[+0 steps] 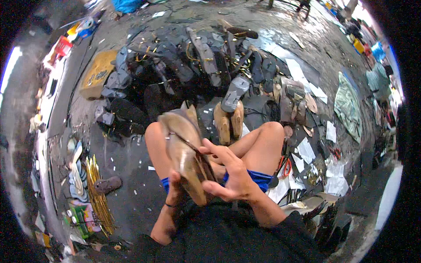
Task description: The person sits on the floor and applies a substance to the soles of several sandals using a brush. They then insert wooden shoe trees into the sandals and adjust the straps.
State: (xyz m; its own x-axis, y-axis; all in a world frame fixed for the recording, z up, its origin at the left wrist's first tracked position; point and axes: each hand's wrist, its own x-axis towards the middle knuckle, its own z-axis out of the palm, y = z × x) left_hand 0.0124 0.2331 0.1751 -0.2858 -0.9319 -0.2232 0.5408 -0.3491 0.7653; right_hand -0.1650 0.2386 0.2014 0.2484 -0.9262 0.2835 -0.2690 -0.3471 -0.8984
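A wooden shoe last (182,158) rests in the curled left hand (175,186), half-open right hand (232,173) touching it, over scrap-strewn grey floor (128,175).

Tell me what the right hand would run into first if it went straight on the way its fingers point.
The right hand points leftward, so the brown foot form would likely come first; they look very close or touching, though depth is unclear.
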